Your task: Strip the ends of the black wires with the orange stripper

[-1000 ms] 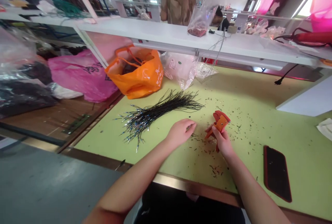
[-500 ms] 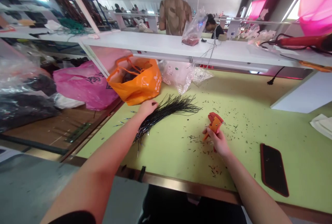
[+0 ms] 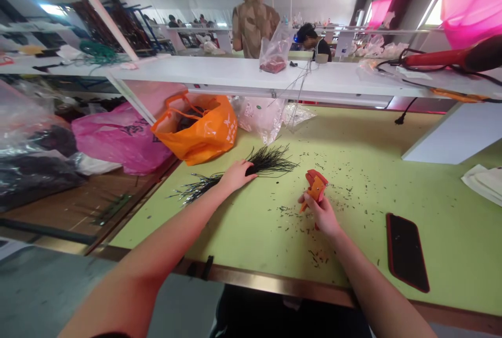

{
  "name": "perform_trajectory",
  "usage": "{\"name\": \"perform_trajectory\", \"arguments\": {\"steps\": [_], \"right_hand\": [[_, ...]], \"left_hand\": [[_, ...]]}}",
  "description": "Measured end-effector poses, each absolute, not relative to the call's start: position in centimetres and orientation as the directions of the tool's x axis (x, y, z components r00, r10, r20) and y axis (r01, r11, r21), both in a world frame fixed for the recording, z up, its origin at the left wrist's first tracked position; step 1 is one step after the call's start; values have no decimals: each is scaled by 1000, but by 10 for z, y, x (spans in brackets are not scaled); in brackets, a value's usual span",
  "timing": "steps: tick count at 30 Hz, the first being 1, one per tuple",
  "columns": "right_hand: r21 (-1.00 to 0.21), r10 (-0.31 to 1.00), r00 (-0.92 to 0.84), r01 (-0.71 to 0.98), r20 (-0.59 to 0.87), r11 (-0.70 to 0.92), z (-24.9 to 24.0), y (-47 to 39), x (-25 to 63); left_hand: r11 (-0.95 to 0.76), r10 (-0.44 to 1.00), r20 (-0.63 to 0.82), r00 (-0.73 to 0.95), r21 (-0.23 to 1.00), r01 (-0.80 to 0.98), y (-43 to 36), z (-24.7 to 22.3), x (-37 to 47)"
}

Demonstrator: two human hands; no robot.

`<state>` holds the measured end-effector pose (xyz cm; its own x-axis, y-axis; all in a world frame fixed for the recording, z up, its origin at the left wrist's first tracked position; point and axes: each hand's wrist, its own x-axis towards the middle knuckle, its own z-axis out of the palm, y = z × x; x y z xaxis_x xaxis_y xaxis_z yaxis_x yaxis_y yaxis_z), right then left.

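A bundle of thin black wires [image 3: 270, 160] lies on the green tabletop [image 3: 251, 233], with bare-looking silvery ends fanned out to the left. My left hand [image 3: 237, 175] is closed around the middle of this bundle, its fingers curled over the wires. In my right hand [image 3: 324, 213] are orange-red wire strippers [image 3: 316, 185], held upright with the jaws pointing up and away from me. Short black offcuts [image 3: 286, 208] are scattered about the strippers. The undersides of the fingers on the bundle are hidden.
A black phone with a red edge [image 3: 408, 252] lies at the right. Behind the bundle stand an orange bag [image 3: 207, 131] and clear plastic bags [image 3: 262, 116]. A white shelf [image 3: 219, 71] spans the back, carrying a red tool [image 3: 435, 60]. Beyond it, a person [image 3: 253, 19] stands.
My left hand has shifted right along the wires and closed round them; the bundle now lies straighter. My right hand still holds the strippers. The whole view has shifted slightly.
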<state>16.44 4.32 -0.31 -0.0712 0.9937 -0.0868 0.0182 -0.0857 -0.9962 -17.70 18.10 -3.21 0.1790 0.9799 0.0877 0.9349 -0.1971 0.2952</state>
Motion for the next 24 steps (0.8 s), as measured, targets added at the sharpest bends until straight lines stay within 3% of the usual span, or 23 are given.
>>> {"name": "perform_trajectory", "arguments": {"steps": [8, 12, 24], "right_hand": [[-998, 994, -88, 19, -61, -59, -4, 40, 163], [-998, 993, -99, 9, -57, -57, -6, 39, 162], [-997, 994, -83, -14, -72, -73, 0, 37, 161]], "left_hand": [[-276, 948, 216, 232, 201, 940, 163, -45, -203], [-223, 969, 148, 196, 189, 956, 167, -52, -210], [-337, 941, 123, 316, 252, 907, 153, -49, -238]]}}
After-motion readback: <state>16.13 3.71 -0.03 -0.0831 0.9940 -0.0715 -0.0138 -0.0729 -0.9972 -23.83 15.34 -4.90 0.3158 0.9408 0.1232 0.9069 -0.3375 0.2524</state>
